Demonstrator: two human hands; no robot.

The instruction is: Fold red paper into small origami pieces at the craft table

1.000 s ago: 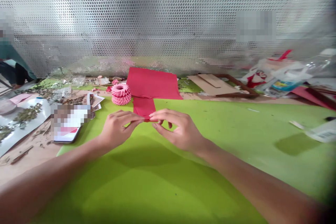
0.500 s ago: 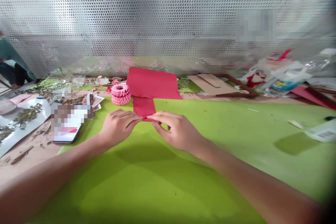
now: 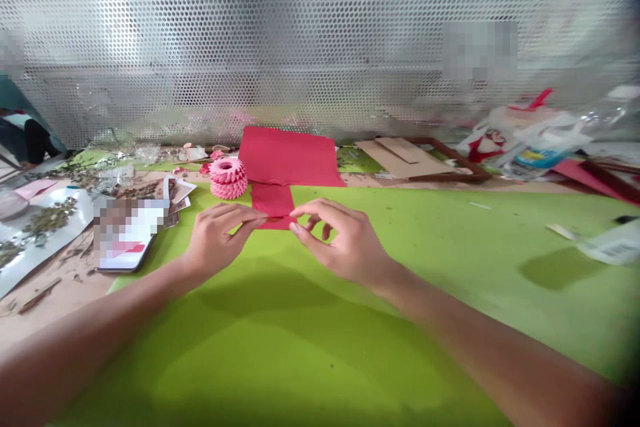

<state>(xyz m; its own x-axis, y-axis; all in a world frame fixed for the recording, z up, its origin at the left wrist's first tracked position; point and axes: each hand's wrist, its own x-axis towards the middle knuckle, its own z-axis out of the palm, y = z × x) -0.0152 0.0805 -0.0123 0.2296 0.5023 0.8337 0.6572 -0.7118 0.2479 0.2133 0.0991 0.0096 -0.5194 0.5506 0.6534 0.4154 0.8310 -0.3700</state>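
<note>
A small red paper piece [image 3: 273, 200] lies on the green surface, its near edge folded and slightly raised. My left hand [image 3: 215, 233] pinches the left end of that fold between thumb and fingers. At the right end, my right hand [image 3: 345, 240] grips the edge between thumb and index finger, its other fingers curled and apart. Behind the piece rests a larger red sheet [image 3: 290, 153] with a ragged near edge. Just left of the red paper stands a pink ring-shaped folded-paper piece [image 3: 229, 181], touched by neither hand.
A phone [image 3: 127, 237] and small photos [image 3: 180, 192] lie to the left, near dried plant bits [image 3: 53, 217] on white sheeting. Brown cardboard [image 3: 405, 157] and plastic bags [image 3: 530, 140] sit at the back right. A perforated metal panel [image 3: 300, 33] rises behind the table.
My right hand has shifted right, from the middle of the fold to its right end. More of the folded edge shows between my hands. My left hand has moved slightly left.
</note>
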